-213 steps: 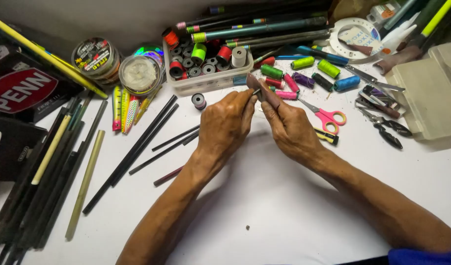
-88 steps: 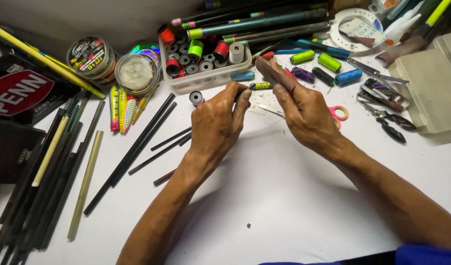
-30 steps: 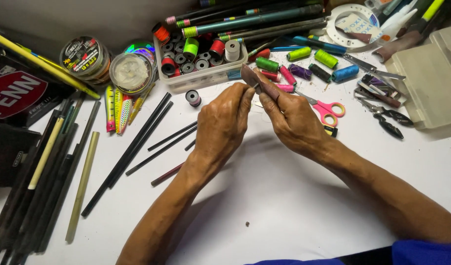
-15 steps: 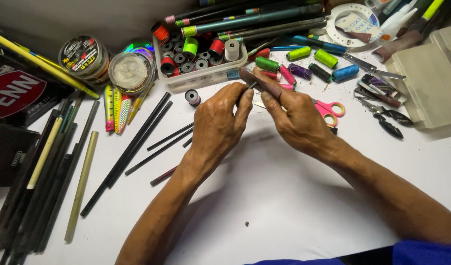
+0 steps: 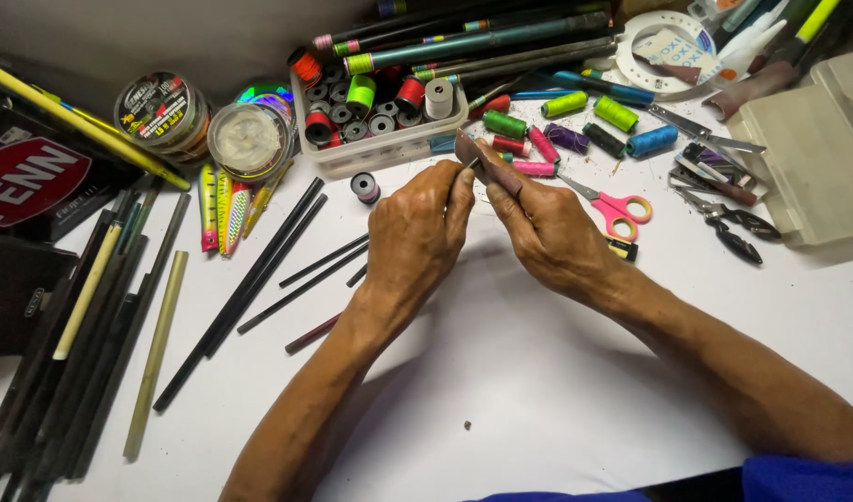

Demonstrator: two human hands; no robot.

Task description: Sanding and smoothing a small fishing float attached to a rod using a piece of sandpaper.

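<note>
- Since half a second ago both hands sit in nearly the same spot at upper centre of the frame; the brown strip has stayed tilted between them, little visible change
- Right hand (image 5: 552, 237): thumb and forefinger pressed together on a flat brown strip (image 5: 487, 165), which slants up and left from the fingertips
- Left hand (image 5: 417, 232): fingers curled in, tips closed against a thin grey piece (image 5: 472, 164) that meets the strip; what the piece is, too small to tell
- Both hands held over the white table (image 5: 538, 390), fingertips almost touching each other
- Just above the fingers: clear plastic box (image 5: 380, 153) holding thread spools, red, green, black and grey
- Right of the fingers: loose spools (image 5: 594, 125) in green, pink, purple and blue; pink-handled scissors (image 5: 617, 204) lie just beside the right hand
- Far right: pliers (image 5: 728, 228) and a beige case (image 5: 817, 158)
- Left of the left hand: a small black spool (image 5: 364, 187), then dark thin rods (image 5: 259, 270) lying diagonally
- Upper left: two round line spools (image 5: 203, 125), bright lures (image 5: 227, 209) below them
- Left edge: bundle of long rod blanks (image 5: 83, 325)
</note>
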